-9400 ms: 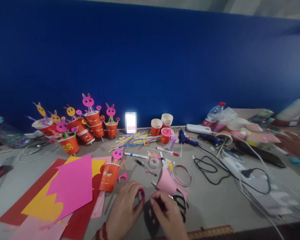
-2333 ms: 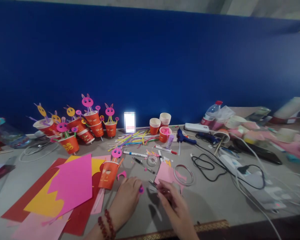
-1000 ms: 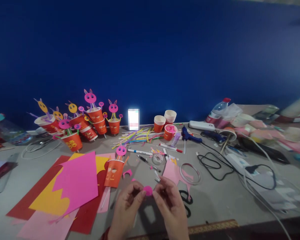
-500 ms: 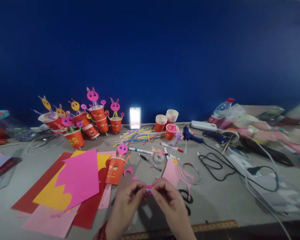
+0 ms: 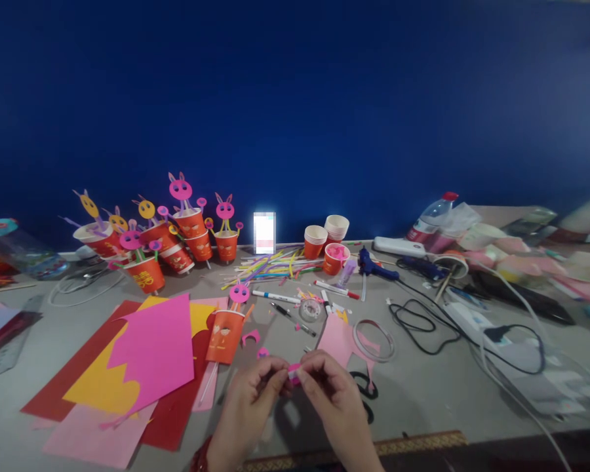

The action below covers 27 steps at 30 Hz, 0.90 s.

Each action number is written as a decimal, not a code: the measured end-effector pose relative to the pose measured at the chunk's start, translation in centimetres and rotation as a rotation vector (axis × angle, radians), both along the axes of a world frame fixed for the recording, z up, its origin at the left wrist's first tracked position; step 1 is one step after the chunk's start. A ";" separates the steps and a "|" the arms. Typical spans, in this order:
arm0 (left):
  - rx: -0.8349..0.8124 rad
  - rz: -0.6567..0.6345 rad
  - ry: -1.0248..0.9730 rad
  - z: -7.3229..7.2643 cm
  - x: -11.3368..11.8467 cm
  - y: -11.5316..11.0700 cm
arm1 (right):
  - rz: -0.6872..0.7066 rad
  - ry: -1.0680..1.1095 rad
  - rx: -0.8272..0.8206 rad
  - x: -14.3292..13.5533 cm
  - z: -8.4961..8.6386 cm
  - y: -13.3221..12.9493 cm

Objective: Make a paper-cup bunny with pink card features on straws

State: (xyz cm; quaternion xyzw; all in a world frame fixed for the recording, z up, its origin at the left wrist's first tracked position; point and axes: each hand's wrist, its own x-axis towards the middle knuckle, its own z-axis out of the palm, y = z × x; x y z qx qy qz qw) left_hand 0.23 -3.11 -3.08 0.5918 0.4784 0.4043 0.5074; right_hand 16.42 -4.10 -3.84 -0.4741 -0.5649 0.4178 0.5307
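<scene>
Between the fingertips of both hands is a small pink paper piece (image 5: pixel 294 373) with a pale patch on it. My left hand (image 5: pixel 253 400) pinches its left end, and my right hand (image 5: pixel 328 393) pinches the right end. Fingers cover much of the piece. Just beyond the left hand lie a small pink disc (image 5: pixel 263 353) and a pink paper offcut (image 5: pixel 250 337). To the left, an orange paper cup (image 5: pixel 225 335) with a pink face on top lies on the table. Black-handled scissors (image 5: pixel 366 385) are partly hidden beside my right hand.
Coloured paper sheets (image 5: pixel 152 347) overlap on the left. Finished cup figures (image 5: pixel 191 226) stand behind them. Pipe cleaners (image 5: pixel 275 265), markers (image 5: pixel 275 297), a tape roll (image 5: pixel 311 310) and stacked cups (image 5: pixel 314 241) lie ahead. A blue glue gun (image 5: pixel 376 265) and cables (image 5: pixel 423 321) occupy the right.
The pink piece has turned slightly between the fingers, and more of its pink surface shows. Both hands keep their pinch in nearly the same place.
</scene>
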 end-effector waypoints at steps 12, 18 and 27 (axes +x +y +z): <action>-0.017 0.009 -0.060 0.2 0.4 -0.2 | -0.061 -0.060 0.058 0.0 -0.1 -0.1; 0.049 0.030 0.032 -0.1 0.6 -0.3 | -0.060 -0.089 0.147 -0.1 -0.3 -0.2; 0.103 0.102 0.007 0.0 0.8 -0.4 | -0.111 -0.080 0.200 -0.8 -1.2 -0.9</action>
